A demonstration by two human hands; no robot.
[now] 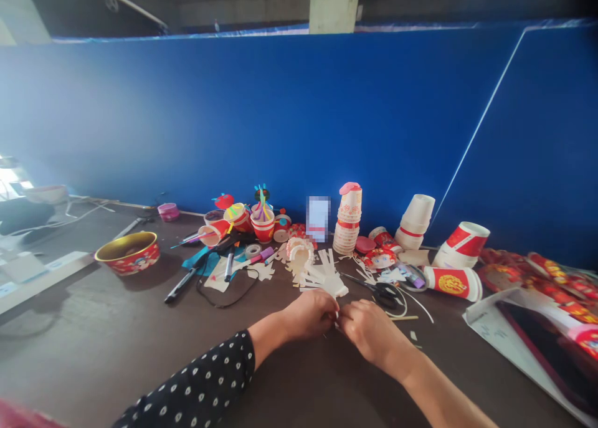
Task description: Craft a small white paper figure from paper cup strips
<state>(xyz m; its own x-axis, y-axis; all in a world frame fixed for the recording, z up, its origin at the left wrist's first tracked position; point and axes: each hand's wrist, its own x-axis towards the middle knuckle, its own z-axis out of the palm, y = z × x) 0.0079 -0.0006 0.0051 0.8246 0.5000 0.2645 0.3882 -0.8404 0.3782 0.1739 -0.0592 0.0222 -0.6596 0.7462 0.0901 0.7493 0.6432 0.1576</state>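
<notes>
Fringed paper [327, 281] and scissors [385, 298] lie just above a small white piece [336, 316] at lower centre, pinched in the grip of left hand [309, 314] and right hand [367, 328]; its long axis is hidden.

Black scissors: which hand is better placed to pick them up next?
Probably the right hand: the black scissors lie just beyond it; the left hand is farther off.
</notes>
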